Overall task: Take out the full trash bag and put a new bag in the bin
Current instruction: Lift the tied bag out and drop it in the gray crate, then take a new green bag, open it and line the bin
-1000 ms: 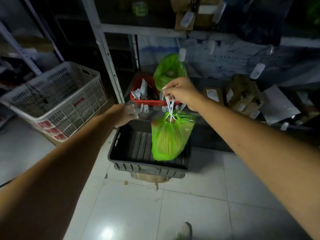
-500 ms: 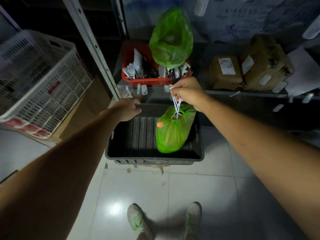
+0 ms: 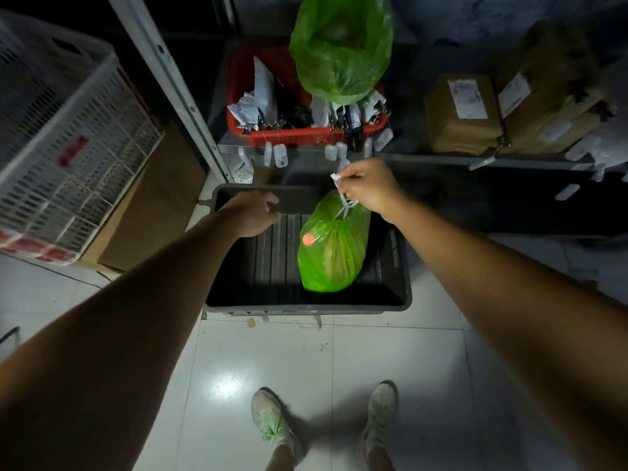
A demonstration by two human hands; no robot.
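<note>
Under the left hand (image 3: 253, 214) the black bin (image 3: 306, 305) lies open; the green bag (image 3: 334, 256) fills it under the right hand (image 3: 368, 188). Just beyond both hands, a shelf (image 3: 441, 159) and red basket (image 3: 299, 137) block the way.

one view only: a wide-angle camera worn on the person's head, facing forward and steeply down. the person's shoes (image 3: 272, 421) sit at the bottom edge on the floor (image 3: 265, 362), and the left forearm (image 3: 136, 300) and right forearm (image 3: 492, 277) run up from the lower corners toward the middle. the green bag (image 3: 331, 253) over the black tub (image 3: 306, 308) lies near the centre, fairly close. the red basket (image 3: 299, 136) on a shelf (image 3: 441, 158) sits at the top, and straight edges bow near the sides.
</note>
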